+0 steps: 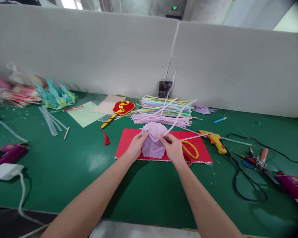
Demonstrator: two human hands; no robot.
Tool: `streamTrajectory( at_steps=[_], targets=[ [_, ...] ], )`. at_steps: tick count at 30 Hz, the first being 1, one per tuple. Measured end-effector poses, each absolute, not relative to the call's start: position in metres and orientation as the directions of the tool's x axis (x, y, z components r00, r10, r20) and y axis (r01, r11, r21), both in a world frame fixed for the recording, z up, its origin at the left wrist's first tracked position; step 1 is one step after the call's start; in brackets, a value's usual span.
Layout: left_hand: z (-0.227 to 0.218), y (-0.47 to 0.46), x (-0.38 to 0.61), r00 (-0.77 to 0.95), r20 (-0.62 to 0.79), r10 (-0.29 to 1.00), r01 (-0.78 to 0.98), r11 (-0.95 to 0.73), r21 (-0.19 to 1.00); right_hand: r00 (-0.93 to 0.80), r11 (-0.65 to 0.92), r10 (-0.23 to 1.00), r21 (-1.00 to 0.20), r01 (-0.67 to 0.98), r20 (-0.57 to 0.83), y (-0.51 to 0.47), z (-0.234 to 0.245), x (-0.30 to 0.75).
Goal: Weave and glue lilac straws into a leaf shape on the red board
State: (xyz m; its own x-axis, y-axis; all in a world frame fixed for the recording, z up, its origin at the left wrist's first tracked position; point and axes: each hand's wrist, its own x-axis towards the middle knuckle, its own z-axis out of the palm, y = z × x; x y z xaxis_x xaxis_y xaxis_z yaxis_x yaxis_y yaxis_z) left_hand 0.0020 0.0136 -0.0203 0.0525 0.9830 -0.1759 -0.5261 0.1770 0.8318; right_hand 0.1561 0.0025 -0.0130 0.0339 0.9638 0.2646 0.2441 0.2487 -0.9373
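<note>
A rounded lilac piece (153,151), built from pipe cleaners laid in a V pattern, is held over a red board (125,140). My left hand (137,143) grips its left edge, thumb on the front face. At its right side, my right hand (172,147) pinches a lilac pipe cleaner (180,114) against the face. The free end of that strip sticks up to the right. Beside my right hand, a yellow loop (197,152) lies on the board, partly hidden. Behind the piece is a pile of pastel pipe cleaners (161,118).
A yellow glue gun (217,141) with a black cord lies right, near keys (259,162) and a light-blue pen (220,120). Left are a red-and-yellow fan-shaped ornament (121,107), green paper (83,114), glue sticks (49,122) and a white plug (6,172). A grey partition (89,49) stands behind.
</note>
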Motion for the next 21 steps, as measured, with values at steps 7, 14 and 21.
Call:
streamTrajectory(
  at_steps=[7,14,21],
  targets=[
    [-0.0244,0.0145,0.0004,0.034,-0.165,0.986,-0.501,0.160,0.850,0.034,0.246,0.964,-0.932,0.267,0.264,0.0020,-0.0137,0.1556],
    [-0.0230,0.0146,-0.0002,0.000,-0.177,0.984,-0.488,0.154,0.859,0.068,0.249,0.958,-0.927,0.281,0.278,-0.0009,-0.0090,0.1544],
    [-0.0175,0.0140,-0.0028,-0.024,-0.177,0.984,-0.496,0.143,0.856,0.190,0.298,0.903,-0.880,0.370,0.386,-0.0009,-0.0044,0.1550]
  ],
)
